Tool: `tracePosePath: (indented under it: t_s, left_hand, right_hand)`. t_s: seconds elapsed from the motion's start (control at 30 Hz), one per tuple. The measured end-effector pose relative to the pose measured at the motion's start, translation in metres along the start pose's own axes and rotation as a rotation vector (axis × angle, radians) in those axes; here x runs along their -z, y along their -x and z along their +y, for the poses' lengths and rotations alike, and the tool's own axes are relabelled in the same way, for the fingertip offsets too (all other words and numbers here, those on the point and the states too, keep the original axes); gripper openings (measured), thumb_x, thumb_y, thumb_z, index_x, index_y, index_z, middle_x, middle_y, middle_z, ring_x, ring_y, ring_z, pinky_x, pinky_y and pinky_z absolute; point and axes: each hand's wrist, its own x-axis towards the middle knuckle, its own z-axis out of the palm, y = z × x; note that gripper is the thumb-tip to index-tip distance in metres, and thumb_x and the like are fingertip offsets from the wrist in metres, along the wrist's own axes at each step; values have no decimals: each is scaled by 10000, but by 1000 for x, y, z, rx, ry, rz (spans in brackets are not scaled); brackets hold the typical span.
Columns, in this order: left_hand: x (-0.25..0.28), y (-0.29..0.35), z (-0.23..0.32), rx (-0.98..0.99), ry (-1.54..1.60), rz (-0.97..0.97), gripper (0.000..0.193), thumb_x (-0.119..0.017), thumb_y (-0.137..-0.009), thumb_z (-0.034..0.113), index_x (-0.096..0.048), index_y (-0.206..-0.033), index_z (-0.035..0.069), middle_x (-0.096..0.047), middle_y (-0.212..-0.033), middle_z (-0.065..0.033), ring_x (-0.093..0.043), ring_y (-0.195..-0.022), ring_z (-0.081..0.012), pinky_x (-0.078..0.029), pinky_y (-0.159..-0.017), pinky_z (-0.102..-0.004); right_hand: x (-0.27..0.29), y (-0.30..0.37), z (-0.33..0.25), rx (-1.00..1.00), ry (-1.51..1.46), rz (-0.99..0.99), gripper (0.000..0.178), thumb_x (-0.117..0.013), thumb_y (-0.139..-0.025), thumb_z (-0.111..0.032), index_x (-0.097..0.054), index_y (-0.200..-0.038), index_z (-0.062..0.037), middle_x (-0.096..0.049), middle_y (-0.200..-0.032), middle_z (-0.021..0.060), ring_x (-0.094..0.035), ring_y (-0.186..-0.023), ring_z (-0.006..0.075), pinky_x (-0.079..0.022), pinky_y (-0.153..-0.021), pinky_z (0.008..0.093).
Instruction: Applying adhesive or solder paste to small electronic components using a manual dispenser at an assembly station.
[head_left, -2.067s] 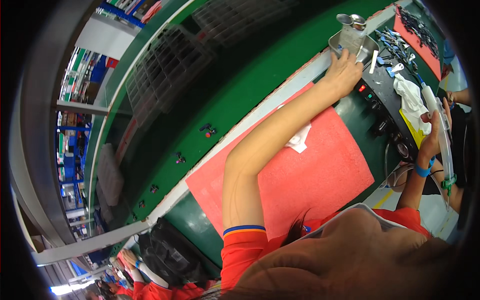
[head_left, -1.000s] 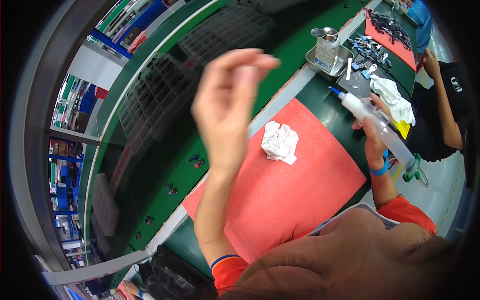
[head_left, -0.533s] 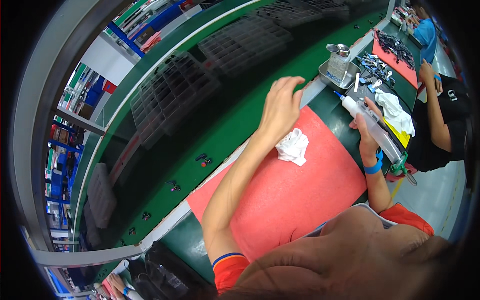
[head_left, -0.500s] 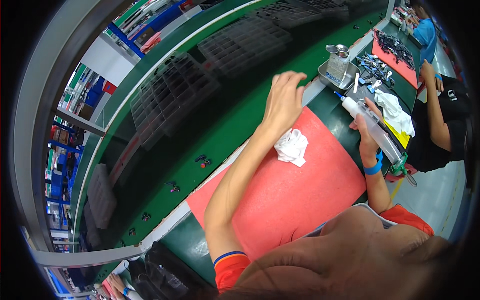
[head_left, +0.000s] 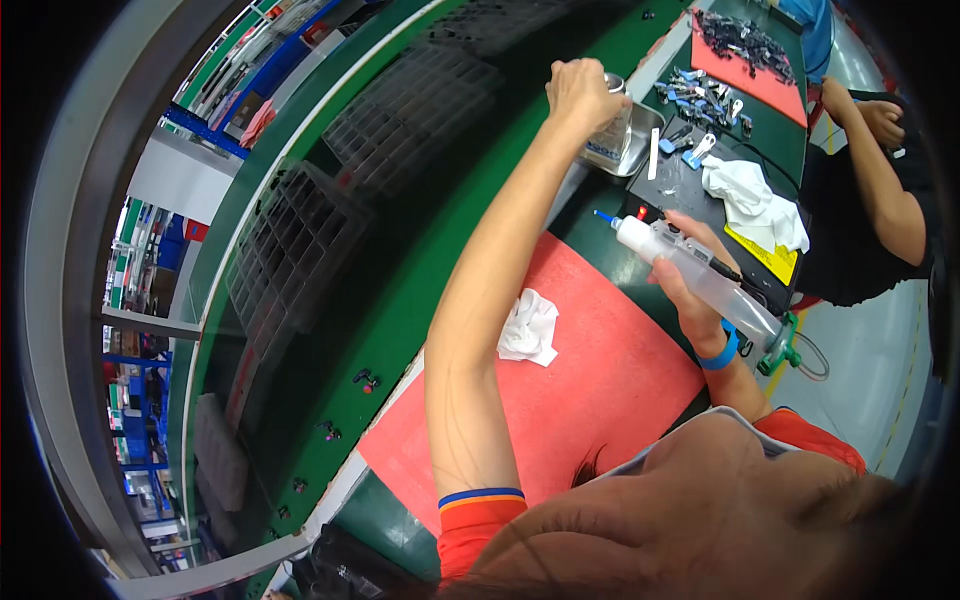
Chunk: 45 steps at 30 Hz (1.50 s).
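Two bare hands in head view. Left hand (head_left: pixel 585 98) far, fingers curled over top of cylindrical container (head_left: pixel 608 148) in metal tray (head_left: pixel 640 138); fingertips hidden, cannot tell if pinching. Right hand (head_left: pixel 695 312) nearer, wrapped round syringe (head_left: pixel 735 300). Syringe long axis: near right to far left, blue nozzle (head_left: pixel 605 216) leftward. Container far-left of syringe, left hand closest. Syringe translucent, smooth; tray shiny; white cloth (head_left: pixel 528 328) crumpled on flat, grainy red mat (head_left: pixel 620 330).
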Motion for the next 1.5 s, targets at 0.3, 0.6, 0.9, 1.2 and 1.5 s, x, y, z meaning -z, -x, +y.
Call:
tracePosePath:
  t_s: [0.3,0.6,0.9,1.2,1.5]
  left_hand:
    - [-12,-2,-10,-66,167,65,471,-696,-559,274,-598,-919,-13,-615,-790,-164,-612,-734,-251,-477,-713,-295]
    - [-10,-1,-10,-65,218,86,455,-701,-532,275,-620,-888,4,-624,-771,-133,-619,-690,-200,-489,-680,-282]
    - [-13,-4,1,-92,235,127,464,-715,-520,296,-624,-868,3,-624,-755,-125,-615,-663,-192,-488,-675,-282]
    - [-17,-6,5,23,289,124,475,-742,-415,224,-598,-806,-4,-605,-704,-135,-600,-678,-244,-465,-716,-305]
    - [5,8,-23,-181,261,292,685,-752,-484,330,-512,-1019,-24,-603,-809,-166,-592,-750,-270,-453,-719,-315]
  right_hand:
    - [15,1,-2,-45,-114,-8,406,-641,-667,-124,-512,-1028,7,-553,-893,115,-524,-754,153,-410,-681,242]
    - [16,1,-4,-94,-140,-16,426,-647,-658,-154,-508,-1024,14,-550,-880,114,-517,-733,158,-412,-667,250]
    - [20,5,3,-103,-182,1,423,-637,-657,-152,-509,-1022,18,-551,-883,115,-515,-733,154,-411,-671,245]
    - [26,4,6,-26,-69,-94,479,-600,-707,-202,-435,-1095,25,-529,-934,178,-555,-633,158,-466,-511,218]
    - [21,3,-1,-123,-219,-50,474,-605,-696,-195,-447,-1086,23,-530,-919,154,-550,-628,146,-449,-542,218]
